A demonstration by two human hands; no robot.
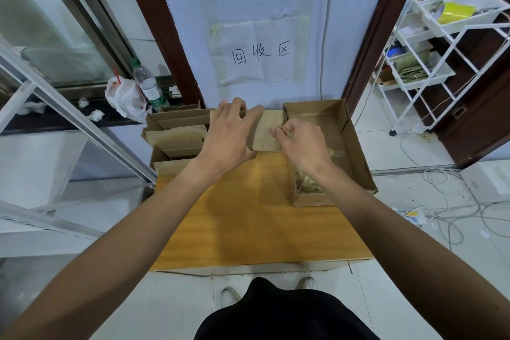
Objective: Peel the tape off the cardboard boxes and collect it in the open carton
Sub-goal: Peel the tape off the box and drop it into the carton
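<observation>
A small flat cardboard box [266, 134] lies at the far middle of the wooden table [248, 223]. My left hand [230, 132] lies over its left part, fingers curled over the far edge, holding it down. My right hand [299, 143] is at the box's right edge, thumb and fingertips pinching what looks like clear tape there. Right beside it stands the open carton [356, 146], with crumpled strips of tape [310, 186] in its near end. My right wrist hides part of the carton's inside.
A stack of flat cardboard boxes [178, 135] sits on the table's far left. A plastic bottle [149, 85] and a white bag [124, 98] stand on the ledge behind. A white wire shelf rack [430, 63] and loose cables [447, 201] are at the right.
</observation>
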